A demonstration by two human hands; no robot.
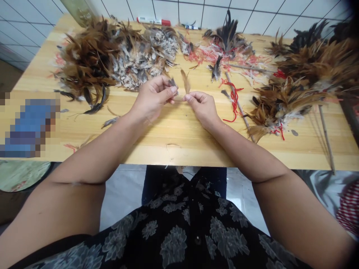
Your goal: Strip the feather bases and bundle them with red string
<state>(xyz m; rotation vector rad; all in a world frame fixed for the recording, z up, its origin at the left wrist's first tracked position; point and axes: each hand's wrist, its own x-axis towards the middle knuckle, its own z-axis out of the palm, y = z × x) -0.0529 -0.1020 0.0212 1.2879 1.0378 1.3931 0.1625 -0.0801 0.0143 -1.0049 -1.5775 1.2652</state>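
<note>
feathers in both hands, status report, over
Left hand pinching dark grey feather. Right hand pinching brown feather by one end. Red strings off to the right, touching neither hand.

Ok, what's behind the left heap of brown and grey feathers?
A greenish object, a red-and-white marker and white wall tiles; whatever the feather heap covers is hidden.

You wear a black, grey-flowered button-front shirt [193, 220] and dark blue trousers [153, 181]; your forearms [108, 144] are bare.

Soft, bright light covers the tabletop [196, 147], the upper right corner darkens, and a left-hand patch [29, 125] is pixelated.
</note>
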